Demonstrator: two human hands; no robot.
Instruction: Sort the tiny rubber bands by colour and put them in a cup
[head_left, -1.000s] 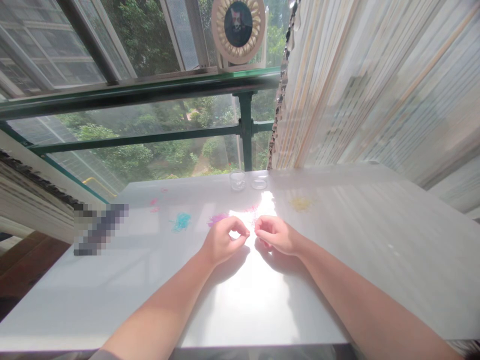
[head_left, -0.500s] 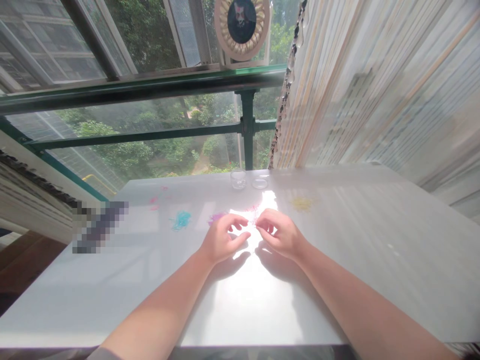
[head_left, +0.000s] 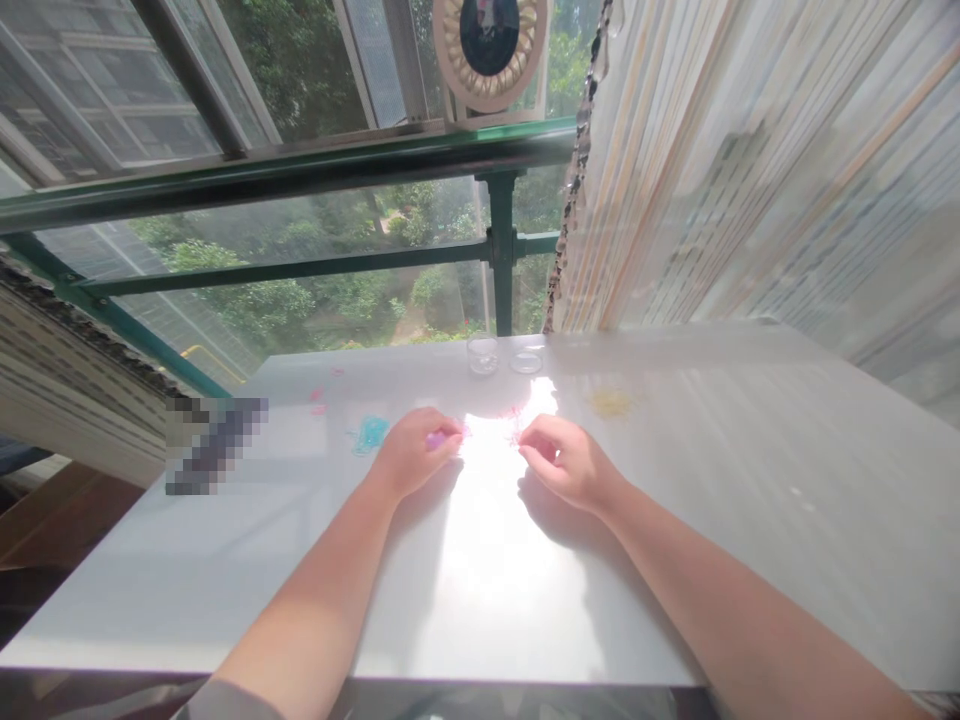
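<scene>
Head view: white table (head_left: 300, 580) beside green window railing (head_left: 330, 168).

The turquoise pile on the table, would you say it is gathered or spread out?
Gathered, loosely: the turquoise pile sits in one clump, a few thin strands straying at its left.

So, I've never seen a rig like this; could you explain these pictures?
No robot here: just a person's bare left hand and right hand. Every picture comes from one head-worn camera, looking forward and down. On the white table lie a teal pile, a purple pile, a yellow pile and pink bits. Toward the window stands a clear jar, with a low clear piece beside it. The left hand is at the purple pile. Whether either hand holds anything, I can't tell.
</scene>
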